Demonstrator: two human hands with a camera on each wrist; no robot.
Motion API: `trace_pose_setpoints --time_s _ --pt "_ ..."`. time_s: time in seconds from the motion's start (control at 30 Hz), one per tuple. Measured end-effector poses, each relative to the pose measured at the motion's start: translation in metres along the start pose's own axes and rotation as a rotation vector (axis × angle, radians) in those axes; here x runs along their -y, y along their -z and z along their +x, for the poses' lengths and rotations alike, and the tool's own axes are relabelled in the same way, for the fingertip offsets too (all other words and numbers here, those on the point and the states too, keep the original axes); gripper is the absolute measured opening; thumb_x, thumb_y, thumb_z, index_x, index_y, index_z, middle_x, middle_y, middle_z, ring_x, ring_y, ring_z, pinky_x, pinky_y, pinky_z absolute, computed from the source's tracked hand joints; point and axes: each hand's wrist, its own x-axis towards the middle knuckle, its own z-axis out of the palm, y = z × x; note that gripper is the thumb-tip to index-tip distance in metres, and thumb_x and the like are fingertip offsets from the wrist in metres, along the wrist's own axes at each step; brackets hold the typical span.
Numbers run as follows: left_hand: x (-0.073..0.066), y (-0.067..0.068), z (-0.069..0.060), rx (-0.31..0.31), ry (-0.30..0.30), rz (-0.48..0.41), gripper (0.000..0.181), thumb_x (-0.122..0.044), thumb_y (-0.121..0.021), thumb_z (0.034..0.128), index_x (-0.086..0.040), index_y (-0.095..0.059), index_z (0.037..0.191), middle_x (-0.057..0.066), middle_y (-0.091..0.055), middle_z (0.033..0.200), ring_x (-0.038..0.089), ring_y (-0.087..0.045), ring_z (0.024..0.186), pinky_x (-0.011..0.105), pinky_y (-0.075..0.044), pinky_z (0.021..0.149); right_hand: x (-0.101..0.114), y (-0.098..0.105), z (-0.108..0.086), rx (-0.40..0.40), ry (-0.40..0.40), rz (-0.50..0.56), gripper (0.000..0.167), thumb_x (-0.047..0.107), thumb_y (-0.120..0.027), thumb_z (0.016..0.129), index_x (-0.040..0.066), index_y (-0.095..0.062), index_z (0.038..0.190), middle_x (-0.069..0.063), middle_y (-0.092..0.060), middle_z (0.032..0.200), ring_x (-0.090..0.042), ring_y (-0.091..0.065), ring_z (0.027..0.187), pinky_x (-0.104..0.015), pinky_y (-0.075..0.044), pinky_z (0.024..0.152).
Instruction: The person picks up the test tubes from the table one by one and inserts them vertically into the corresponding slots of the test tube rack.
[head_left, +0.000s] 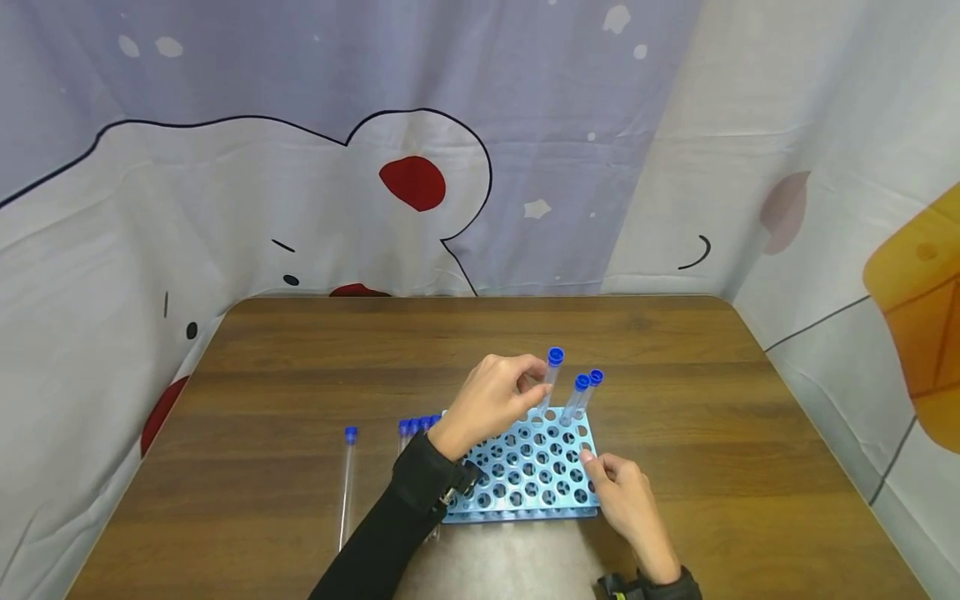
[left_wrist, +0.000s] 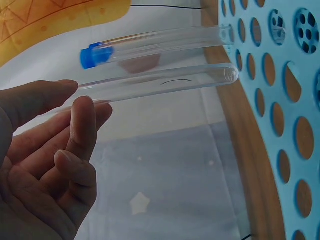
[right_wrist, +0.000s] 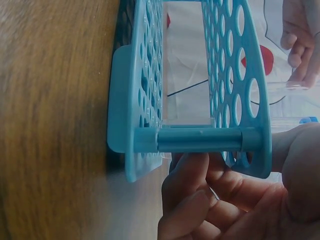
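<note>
My left hand (head_left: 491,398) pinches a clear blue-capped tube (head_left: 552,377) above the back of the light-blue rack (head_left: 517,516). The left wrist view has the tube (left_wrist: 165,86) between thumb and fingers (left_wrist: 50,155), its cap out of sight and its rounded end close to the holed top (left_wrist: 285,53). Beside it, another capped tube (left_wrist: 160,45) stands in the rack. Two capped tubes (head_left: 581,384) (head_left: 596,378) stand at the back right corner. With its thumb on top and its fingers curled at the side, my right hand (head_left: 628,505) (right_wrist: 235,200) grips the rack's right end (right_wrist: 200,140).
One blue-capped tube (head_left: 348,483) lies on the wooden table (head_left: 262,467) at the left. Several more capped tubes (head_left: 415,426) lie between it and the rack, partly hidden by my left arm. A patterned cloth (head_left: 300,200) hangs behind the table and at its sides.
</note>
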Motion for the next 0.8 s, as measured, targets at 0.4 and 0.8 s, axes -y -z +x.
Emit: trace_pose_setpoints --time_s 0.4,0.8 --pt "0.004 -0.009 0.007 0.032 -0.016 -0.024 0.016 -0.016 -0.063 0.0862 -0.004 -0.066 0.096 0.001 -0.068 0.079 0.005 -0.059 0.064 0.015 -0.045 0.058 -0.002 0.000 0.002 0.002 0.001 0.003 0.043 0.039 -0.051 0.092 0.006 -0.053 0.065 0.004 -0.040 0.054 -0.014 -0.039 0.056 -0.027 -0.030 0.051" --pt "0.010 -0.020 0.007 0.069 0.034 0.003 0.015 -0.015 -0.064 0.0856 -0.006 -0.066 0.097 0.003 -0.068 0.083 0.006 -0.061 0.065 0.014 -0.045 0.057 -0.001 0.000 0.001 0.008 -0.002 0.010 0.043 0.038 -0.051 0.092 0.004 -0.056 0.067 0.003 -0.043 0.055 -0.014 -0.040 0.056 -0.027 -0.031 0.051"
